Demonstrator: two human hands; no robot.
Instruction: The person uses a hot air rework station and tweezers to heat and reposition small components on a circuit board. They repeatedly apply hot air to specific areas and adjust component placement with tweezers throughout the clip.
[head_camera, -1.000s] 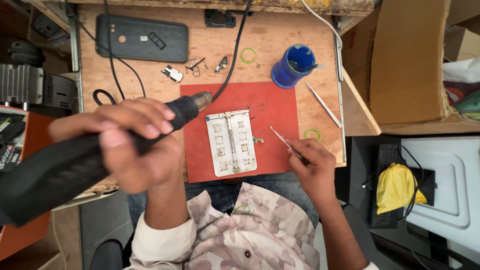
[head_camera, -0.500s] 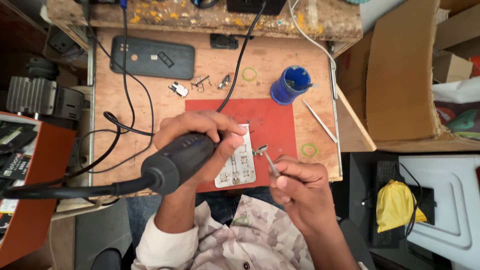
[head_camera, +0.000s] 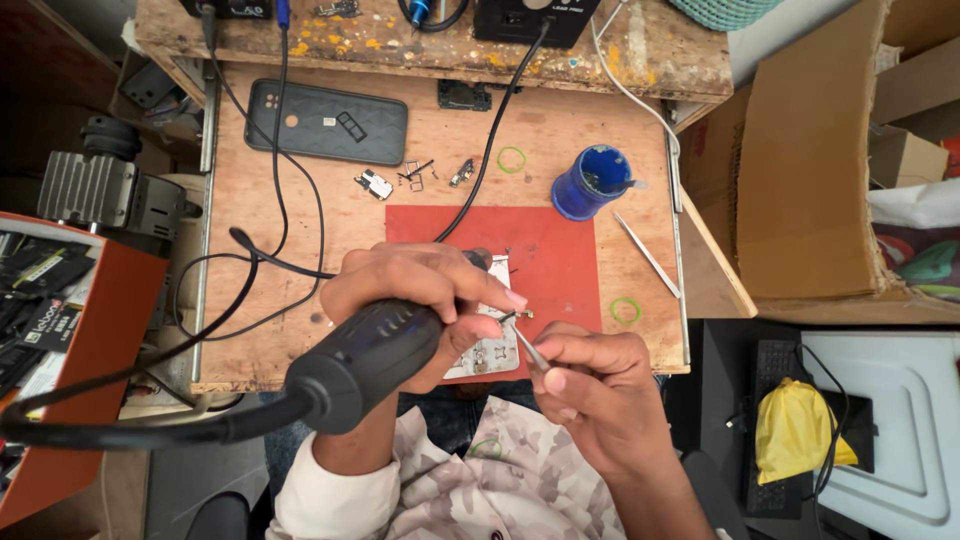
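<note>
Left hand (head_camera: 420, 295) is clamped around the black rotary tool (head_camera: 365, 355); right hand (head_camera: 590, 385) pinches tweezers (head_camera: 530, 347) over the red mat (head_camera: 545, 255).

Left hand (head_camera: 415, 300) clenched, right hand (head_camera: 590, 385) pinching, fingers nearly touching at centre

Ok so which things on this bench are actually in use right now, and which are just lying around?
In use: left hand gripping black hot-air handpiece; right hand holding tweezers; metal plate; red mat.

Lying about: phone case; blue cup; spare tweezers; green rings.
</note>
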